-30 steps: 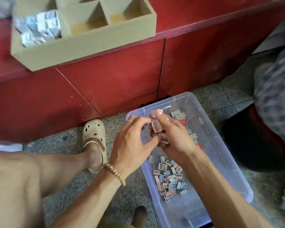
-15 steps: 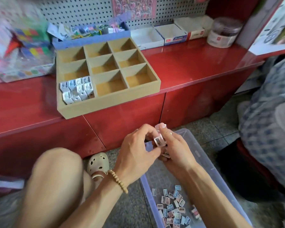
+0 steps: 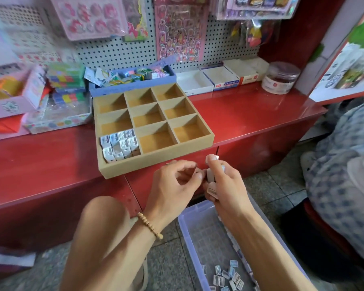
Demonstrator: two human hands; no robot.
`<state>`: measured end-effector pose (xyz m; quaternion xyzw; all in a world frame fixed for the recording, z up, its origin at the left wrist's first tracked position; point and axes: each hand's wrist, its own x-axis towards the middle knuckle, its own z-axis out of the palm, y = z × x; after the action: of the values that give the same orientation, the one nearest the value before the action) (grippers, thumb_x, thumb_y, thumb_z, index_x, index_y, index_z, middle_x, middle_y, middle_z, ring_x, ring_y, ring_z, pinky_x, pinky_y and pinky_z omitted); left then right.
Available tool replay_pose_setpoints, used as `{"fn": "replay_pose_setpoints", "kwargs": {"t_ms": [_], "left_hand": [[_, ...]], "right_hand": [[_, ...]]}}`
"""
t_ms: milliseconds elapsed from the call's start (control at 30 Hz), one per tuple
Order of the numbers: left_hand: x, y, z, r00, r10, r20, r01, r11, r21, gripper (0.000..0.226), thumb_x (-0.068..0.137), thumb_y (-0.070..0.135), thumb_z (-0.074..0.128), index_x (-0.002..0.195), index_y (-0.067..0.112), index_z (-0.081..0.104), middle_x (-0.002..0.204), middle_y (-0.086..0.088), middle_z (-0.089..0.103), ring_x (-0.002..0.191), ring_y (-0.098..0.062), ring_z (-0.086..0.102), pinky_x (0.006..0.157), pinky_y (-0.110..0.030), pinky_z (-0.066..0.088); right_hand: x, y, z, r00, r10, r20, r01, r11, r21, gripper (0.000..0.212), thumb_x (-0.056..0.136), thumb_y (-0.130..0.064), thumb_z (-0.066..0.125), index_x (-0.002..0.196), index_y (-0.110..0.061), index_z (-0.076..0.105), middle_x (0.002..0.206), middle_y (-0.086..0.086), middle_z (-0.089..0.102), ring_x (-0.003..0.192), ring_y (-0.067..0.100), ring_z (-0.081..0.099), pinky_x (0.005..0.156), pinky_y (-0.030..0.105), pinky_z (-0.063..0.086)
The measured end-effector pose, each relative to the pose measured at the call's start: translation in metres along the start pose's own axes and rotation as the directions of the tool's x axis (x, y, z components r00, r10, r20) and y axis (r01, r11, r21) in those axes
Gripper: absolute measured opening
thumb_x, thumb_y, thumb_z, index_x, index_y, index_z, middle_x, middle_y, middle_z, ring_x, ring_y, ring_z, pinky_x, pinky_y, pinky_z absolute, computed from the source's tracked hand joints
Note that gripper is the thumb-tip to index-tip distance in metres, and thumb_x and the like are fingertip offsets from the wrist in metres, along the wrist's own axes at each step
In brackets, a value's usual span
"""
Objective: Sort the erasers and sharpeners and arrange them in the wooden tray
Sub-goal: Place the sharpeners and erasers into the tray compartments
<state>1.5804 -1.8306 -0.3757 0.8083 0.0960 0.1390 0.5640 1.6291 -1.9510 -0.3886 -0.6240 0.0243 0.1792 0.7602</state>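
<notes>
- My right hand (image 3: 225, 183) grips a small stack of white erasers (image 3: 213, 175), thumb and fingers curled round them, one end sticking up above my fingertips
- My left hand (image 3: 172, 185) sits just beside it, fingers curled in, the tips pinching at the side of that same stack; whether it holds a piece of its own I cannot tell
- Both hands hang in front of the red counter (image 3: 250, 114), just below the near edge of the wooden tray (image 3: 156, 164)
- The tray has nine compartments in a three-by-three grid; only the near left one is filled, with wrapped erasers standing packed (image 3: 120, 147) in rows
- A clear plastic bin (image 3: 189, 232) stands on the tiled floor beneath my right forearm, with loose small sharpeners (image 3: 227, 276) scattered at its near end
- My left wrist wears a beaded bracelet (image 3: 149, 225), and my bare knee (image 3: 101, 217) is raised on the left
- Behind the tray are a blue box (image 3: 132, 80) of mixed stationery, white cardboard boxes (image 3: 210, 79) and a round lidded jar (image 3: 282, 77) against a pegboard (image 3: 118, 51) hung with sticker sheets
- A person in a checked garment (image 3: 345, 164) sits at the right edge
</notes>
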Motion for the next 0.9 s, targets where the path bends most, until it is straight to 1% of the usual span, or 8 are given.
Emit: {"fn": "replay_pose_setpoints", "kwargs": {"t_ms": [133, 233, 300, 367, 467, 567, 800, 900], "left_hand": [[0.006, -0.002, -0.023, 0.999, -0.041, -0.015, 0.04, 0.997, -0.068, 0.015, 0.084, 0.012, 0.076, 0.089, 0.025, 0.073, 0.083, 0.012, 0.075, 0.077, -0.001, 0.07, 0.07, -0.014, 0.053], [0.011, -0.006, -0.045, 0.999, -0.044, 0.025, 0.047, 0.99, -0.136, 0.02, 0.081, 0.008, 0.078, 0.096, 0.019, 0.071, 0.086, 0.004, 0.075, 0.082, -0.009, 0.071, 0.077, -0.024, 0.056], [0.016, -0.01, -0.062, 0.998, -0.055, -0.006, 0.053, 0.99, -0.128, 0.039, 0.078, 0.01, 0.081, 0.112, 0.019, 0.065, 0.092, 0.004, 0.074, 0.084, -0.009, 0.071, 0.078, -0.024, 0.056], [0.024, -0.015, -0.083, 0.996, -0.053, -0.079, 0.049, 0.998, -0.047, 0.046, 0.073, 0.011, 0.084, 0.113, 0.023, 0.064, 0.092, 0.008, 0.073, 0.081, -0.006, 0.07, 0.076, -0.022, 0.056], [0.039, -0.029, -0.12, 0.985, -0.005, -0.17, 0.031, 0.988, 0.149, 0.038, 0.071, 0.009, 0.085, 0.091, 0.035, 0.067, 0.083, 0.01, 0.072, 0.067, -0.004, 0.067, 0.068, -0.024, 0.055], [0.056, -0.05, -0.15, 0.977, 0.019, -0.213, 0.053, 0.944, 0.325, 0.037, 0.068, 0.015, 0.087, 0.092, 0.035, 0.068, 0.096, 0.011, 0.064, 0.076, -0.01, 0.066, 0.07, -0.027, 0.052], [0.08, -0.073, -0.166, 0.987, 0.045, -0.156, 0.05, 0.832, 0.553, 0.037, 0.071, 0.029, 0.085, 0.105, 0.028, 0.072, 0.104, 0.003, 0.056, 0.094, -0.014, 0.058, 0.085, -0.035, 0.05], [0.084, -0.078, -0.166, 0.993, 0.055, -0.108, 0.016, 0.823, 0.568, 0.036, 0.071, 0.029, 0.086, 0.105, 0.026, 0.073, 0.103, 0.006, 0.054, 0.099, -0.014, 0.054, 0.086, -0.027, 0.044]], "right_hand": [[0.0, -0.003, 0.023, 0.996, -0.034, 0.084, 0.034, 0.999, 0.007, 0.034, 0.103, -0.036, 0.051, 0.079, -0.012, 0.05, 0.047, -0.006, 0.03, 0.041, 0.01, 0.024, 0.044, 0.026, 0.02], [0.003, -0.002, 0.041, 0.985, -0.031, 0.168, 0.021, 0.998, 0.061, 0.035, 0.101, -0.04, 0.053, 0.091, -0.006, 0.057, 0.052, -0.001, 0.031, 0.046, 0.013, 0.023, 0.044, 0.026, 0.02], [0.008, 0.0, 0.053, 0.983, -0.021, 0.182, 0.006, 0.996, 0.084, 0.031, 0.099, -0.041, 0.054, 0.103, -0.01, 0.057, 0.057, 0.003, 0.033, 0.047, 0.013, 0.026, 0.045, 0.027, 0.019], [0.014, 0.001, 0.062, 0.989, -0.009, 0.147, 0.002, 0.999, 0.05, 0.028, 0.1, -0.039, 0.056, 0.1, -0.011, 0.055, 0.064, 0.007, 0.039, 0.048, 0.012, 0.031, 0.043, 0.025, 0.022], [0.025, 0.001, 0.072, 0.995, -0.011, 0.099, 0.013, 1.0, -0.023, 0.03, 0.1, -0.038, 0.057, 0.086, -0.012, 0.054, 0.075, 0.013, 0.049, 0.05, 0.013, 0.035, 0.043, 0.025, 0.022], [0.035, -0.003, 0.077, 0.995, -0.03, 0.097, 0.039, 0.995, -0.089, 0.03, 0.1, -0.039, 0.056, 0.086, -0.013, 0.053, 0.074, 0.008, 0.056, 0.05, 0.011, 0.037, 0.047, 0.027, 0.021], [0.055, -0.008, 0.089, 0.992, -0.048, 0.119, 0.075, 0.969, -0.236, 0.027, 0.099, -0.037, 0.057, 0.09, -0.012, 0.054, 0.072, 0.001, 0.061, 0.056, 0.013, 0.041, 0.046, 0.025, 0.025], [0.061, -0.009, 0.093, 0.989, -0.066, 0.132, 0.098, 0.962, -0.254, 0.024, 0.1, -0.034, 0.057, 0.088, -0.013, 0.055, 0.073, 0.004, 0.061, 0.056, 0.014, 0.041, 0.045, 0.026, 0.024]]}}
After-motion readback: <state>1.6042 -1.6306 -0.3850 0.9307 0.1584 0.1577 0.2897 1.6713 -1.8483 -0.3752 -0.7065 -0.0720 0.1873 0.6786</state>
